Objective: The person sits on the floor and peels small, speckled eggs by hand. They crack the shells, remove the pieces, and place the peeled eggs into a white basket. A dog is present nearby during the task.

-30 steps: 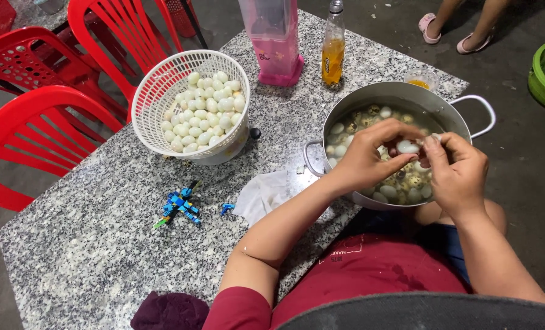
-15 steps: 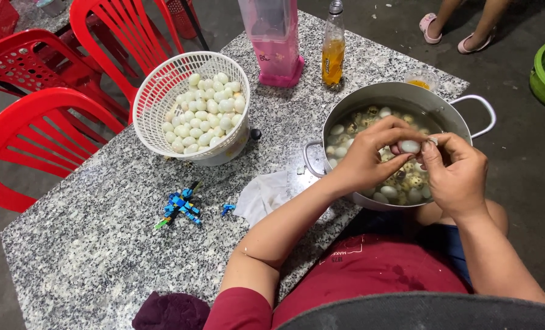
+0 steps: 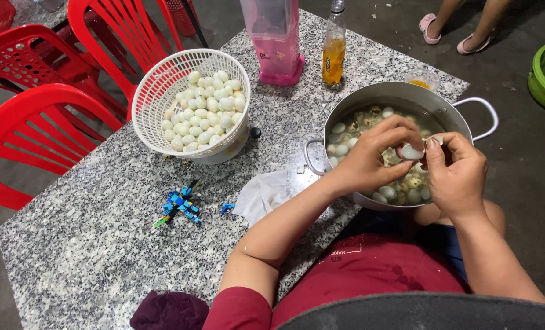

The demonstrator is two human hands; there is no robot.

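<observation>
**Peeling an egg over the pot**

At upper left of the desk (image 3: 71,256) we see a basket (image 3: 153,91) of peeled eggs. Centre right, above the pot (image 3: 406,98), our left hand (image 3: 370,160) pinches a small egg (image 3: 412,152); our right hand (image 3: 458,174) fingers close on its edge.

Granite table (image 3: 83,256): basket (image 3: 156,131), pot (image 3: 400,98).

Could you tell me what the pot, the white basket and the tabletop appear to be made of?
The pot looks like stainless steel: silvery brushed wall with looped metal handles. The white basket holding peeled eggs seems moulded plastic, given its slotted lattice wall. The tabletop appears polished granite or a granite-look stone: speckled grey, black and white grain.
</observation>
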